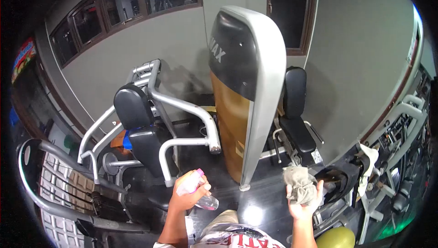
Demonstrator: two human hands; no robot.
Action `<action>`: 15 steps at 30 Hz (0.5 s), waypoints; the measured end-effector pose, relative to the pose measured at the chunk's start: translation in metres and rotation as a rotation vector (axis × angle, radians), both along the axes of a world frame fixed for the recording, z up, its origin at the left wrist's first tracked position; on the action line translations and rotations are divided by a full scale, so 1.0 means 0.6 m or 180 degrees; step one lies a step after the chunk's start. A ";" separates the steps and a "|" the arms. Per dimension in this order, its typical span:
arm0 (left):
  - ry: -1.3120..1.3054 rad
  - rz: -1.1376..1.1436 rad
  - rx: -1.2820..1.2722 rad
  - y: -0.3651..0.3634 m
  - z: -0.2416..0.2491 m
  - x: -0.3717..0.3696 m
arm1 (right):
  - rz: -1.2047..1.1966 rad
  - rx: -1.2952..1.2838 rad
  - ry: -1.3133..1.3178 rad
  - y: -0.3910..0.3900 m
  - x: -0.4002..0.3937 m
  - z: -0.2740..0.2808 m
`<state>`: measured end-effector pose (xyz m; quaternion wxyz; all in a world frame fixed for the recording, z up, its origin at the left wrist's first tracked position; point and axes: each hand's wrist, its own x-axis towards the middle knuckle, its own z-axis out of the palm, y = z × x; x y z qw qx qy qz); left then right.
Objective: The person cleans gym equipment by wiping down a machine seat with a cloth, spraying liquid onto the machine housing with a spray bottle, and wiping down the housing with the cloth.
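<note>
My left hand (188,192) is closed around a clear spray bottle (208,202) with a pink top, its body pointing down and to the right. A crumpled grey-beige cloth (299,185) lies in my right hand (305,208), palm up with the fingers curled up along its edges. Both hands are held apart in front of my body, above the dark floor. Ahead of them stands a tall gym machine (269,88) with a white frame and a black and orange-brown cover. Part of the bottle is hidden by my fingers.
At left is a seated machine with a black backrest (132,106) and silver handle arms (194,106). A black seat (297,134) stands right of the tall machine. A yellow-green ball (336,238) lies low at right, near more equipment (378,188). A curved grey rail (68,209) runs lower left.
</note>
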<state>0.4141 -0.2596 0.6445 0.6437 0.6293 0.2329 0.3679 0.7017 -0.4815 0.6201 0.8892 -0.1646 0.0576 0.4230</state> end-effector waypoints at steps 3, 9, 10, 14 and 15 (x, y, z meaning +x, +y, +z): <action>-0.0177 0.0005 0.0042 0.054 0.032 0.023 | -0.0233 -0.0134 -0.0324 0.067 0.032 0.048; -0.0222 0.0060 0.0437 0.182 0.074 0.061 | -0.0242 -0.0543 -0.1579 0.170 0.118 0.078; -0.0206 0.0053 0.0625 0.205 0.077 0.069 | -0.0423 -0.0559 -0.1778 0.184 0.124 0.088; -0.0162 -0.0087 0.1480 0.272 0.118 0.100 | -0.2192 -0.1106 -0.3089 0.251 0.159 0.148; -0.0209 -0.0129 0.1703 0.282 0.132 0.109 | -0.2498 -0.1340 -0.3797 0.267 0.146 0.202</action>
